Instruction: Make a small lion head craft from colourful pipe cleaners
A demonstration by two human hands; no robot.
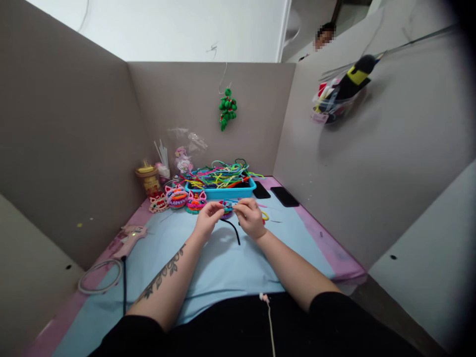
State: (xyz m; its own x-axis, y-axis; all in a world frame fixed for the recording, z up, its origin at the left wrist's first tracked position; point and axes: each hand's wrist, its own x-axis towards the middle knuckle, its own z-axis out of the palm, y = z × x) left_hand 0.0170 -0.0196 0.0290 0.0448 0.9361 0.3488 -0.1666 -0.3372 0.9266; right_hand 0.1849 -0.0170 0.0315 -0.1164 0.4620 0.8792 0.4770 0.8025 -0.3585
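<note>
**Left hand [210, 218] and right hand [250, 218] pinch a blue piece [229, 204]**

My forearms reach forward over the pale cloth [186, 270], and my hands come close together mid-table, just this side of the tray [223, 193]. On the left, my thumb and fingertips press together at the piece's left end; on the right, they pinch its other end, the remaining fingers curled in. My fingers partly cover the piece, so I cannot tell its full shape. A black strip [234, 229] curves toward me below it; whether the two touch I cannot tell.

The blue tray is heaped with many-coloured pipe cleaners [223, 173], some poking over its rim. Far left, a brown cup [151, 187] has something yellow at its top, with white sticks [162, 154] just right of it. A clear basket [344, 105] on the right wall [390, 148] holds a black-and-yellow thing [357, 75] and smaller items.
</note>
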